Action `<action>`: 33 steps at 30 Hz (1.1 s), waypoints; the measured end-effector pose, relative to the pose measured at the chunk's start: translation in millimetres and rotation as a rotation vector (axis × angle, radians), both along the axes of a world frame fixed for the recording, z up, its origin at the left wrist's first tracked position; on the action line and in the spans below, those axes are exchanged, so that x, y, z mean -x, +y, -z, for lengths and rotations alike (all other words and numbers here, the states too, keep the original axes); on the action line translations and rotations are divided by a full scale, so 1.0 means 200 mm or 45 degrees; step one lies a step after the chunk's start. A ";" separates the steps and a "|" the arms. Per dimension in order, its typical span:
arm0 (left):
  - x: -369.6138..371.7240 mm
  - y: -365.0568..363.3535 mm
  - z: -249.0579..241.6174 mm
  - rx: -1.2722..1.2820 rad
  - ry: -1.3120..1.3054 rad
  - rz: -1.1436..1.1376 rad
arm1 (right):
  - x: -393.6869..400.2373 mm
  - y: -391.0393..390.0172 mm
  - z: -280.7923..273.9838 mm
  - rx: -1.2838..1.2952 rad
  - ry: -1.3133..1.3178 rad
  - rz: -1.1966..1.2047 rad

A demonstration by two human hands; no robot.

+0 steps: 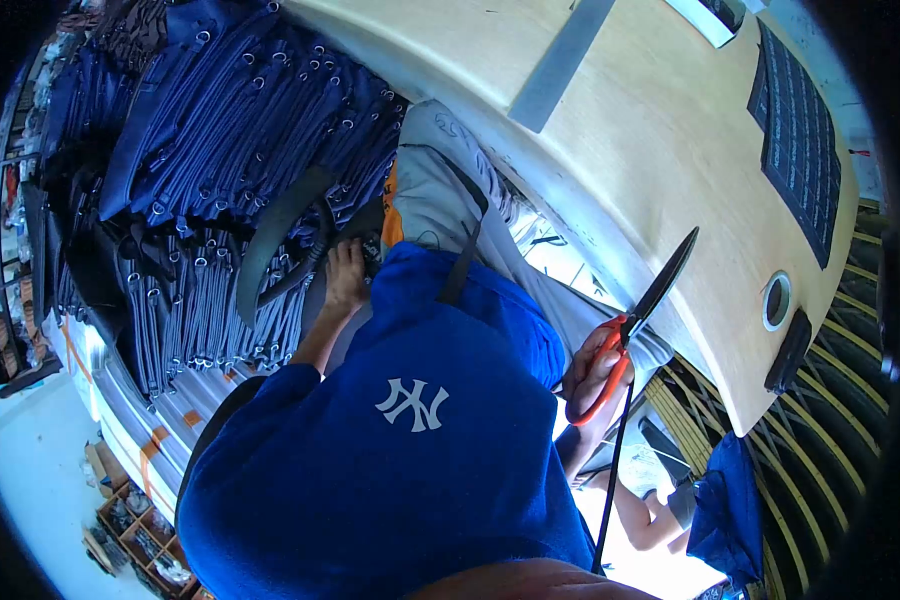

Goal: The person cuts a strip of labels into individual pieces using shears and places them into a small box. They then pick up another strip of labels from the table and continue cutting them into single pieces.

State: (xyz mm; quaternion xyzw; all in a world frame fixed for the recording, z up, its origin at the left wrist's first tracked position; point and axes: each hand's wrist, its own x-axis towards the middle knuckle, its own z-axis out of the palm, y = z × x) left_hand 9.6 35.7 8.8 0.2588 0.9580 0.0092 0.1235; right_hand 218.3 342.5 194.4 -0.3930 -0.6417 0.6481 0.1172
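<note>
Scissors (606, 372) with red handles and dark blades are in my right hand (592, 378), its fingers wrapped round the handles, the blades pointing up and to the right. A thin black cord (612, 480) hangs below that hand. My left hand (346, 275) reaches down beside my lap to a dark strap or bundle (373, 250); its fingertips are partly hidden there. Close by is a curved dark strap (275, 235). Grey fabric (435, 160) lies near my lap, above the blue garment.
Stacks of blue straps with metal rings (240, 120) fill the upper left. A pale table (660, 130) carries a grey strip (562, 65) and a dark printed sheet (798, 140). Another person's arm (635, 515) shows at lower right, near a compartment box (140, 530) at lower left.
</note>
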 end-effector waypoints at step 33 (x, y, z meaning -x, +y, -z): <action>0.02 -0.04 0.08 -0.084 0.082 -0.097 | 0.03 0.00 -0.03 0.208 0.032 0.125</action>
